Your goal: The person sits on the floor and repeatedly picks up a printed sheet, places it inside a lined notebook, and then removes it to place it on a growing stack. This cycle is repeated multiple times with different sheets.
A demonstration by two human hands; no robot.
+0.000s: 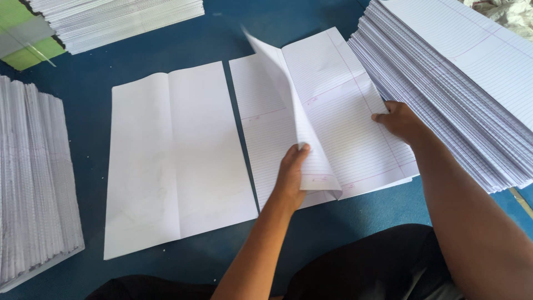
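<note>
Two hands worked a set of ruled sheets spread flat on a blue surface, just ahead of the person's dark-clad lap. One loose ruled sheet stood lifted and curling between the hands, blurred along its upper edge, its lower corner folded over near the front edge of the set. The left hand gripped that lifted sheet low down, thumb pressed against the paper and fingers hidden behind it. The right hand lay at the far right edge of the spread sheets, fingers curled over the margin and resting on the paper; whether it pinched a sheet or only pressed down could not be told.

Just to the left of the left hand, a blank white sheet with a centre crease lay opened flat, its right edge close alongside the ruled set without overlapping it. Right beside the right hand, touching its outer side, rose a tall fanned stack of ruled paper, slanting away to the upper right. Well apart on the far left of the left hand sat another thick stack, seen edge-on. Beyond both hands, at the far upper left, a further pile of white sheets lay next to a green card.
</note>
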